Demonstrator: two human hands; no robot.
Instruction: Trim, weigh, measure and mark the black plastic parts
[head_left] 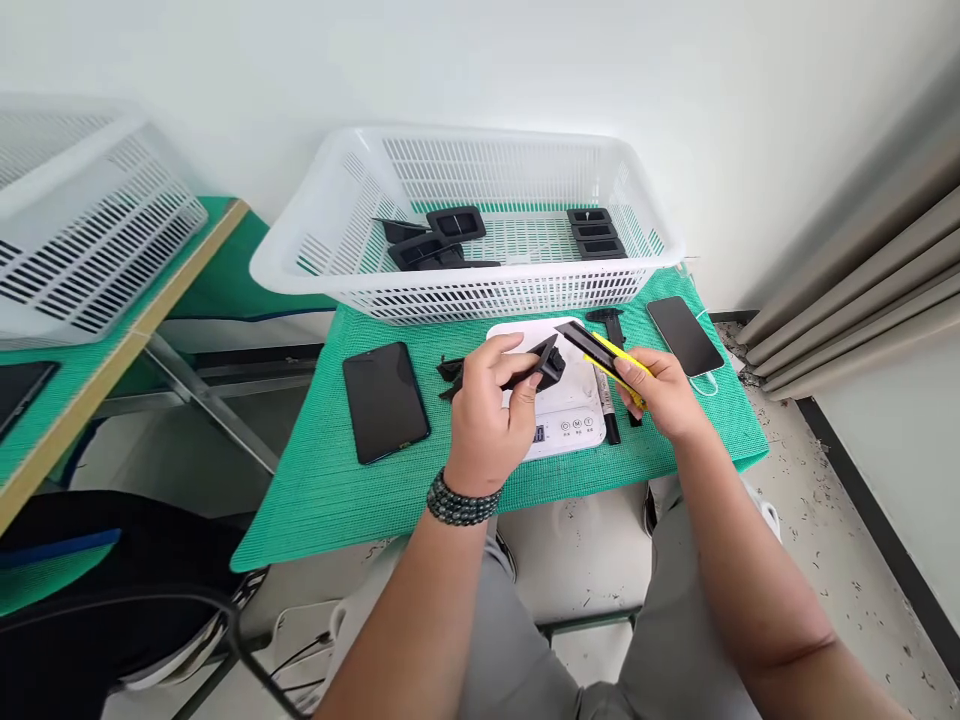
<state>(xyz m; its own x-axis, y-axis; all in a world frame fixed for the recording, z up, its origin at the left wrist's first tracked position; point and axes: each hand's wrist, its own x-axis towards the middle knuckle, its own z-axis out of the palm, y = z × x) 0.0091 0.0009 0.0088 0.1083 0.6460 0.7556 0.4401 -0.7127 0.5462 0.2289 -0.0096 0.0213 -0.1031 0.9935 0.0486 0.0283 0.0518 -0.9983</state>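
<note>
My left hand (491, 405), with a beaded bracelet at the wrist, is closed on a black plastic part (552, 366) above a white digital scale (571, 400). In my right hand (660, 390) is a yellow utility knife (611, 358), its dark blade out and angled up to the left. The blade tip is close to the part; whether they touch I cannot tell. Black scraps or parts (448, 370) lie left of the scale, partly hidden by my left hand. A marker (610, 425) lies along the scale's right edge, below the knife.
Behind the scale, a white plastic basket (480, 292) holds several black frame-like parts (455, 223). A tablet (386, 402) lies at left and a phone (685, 336) with a white cable at right, on green mesh cloth (330, 500). A black caliper (611, 322) is partly hidden behind the knife.
</note>
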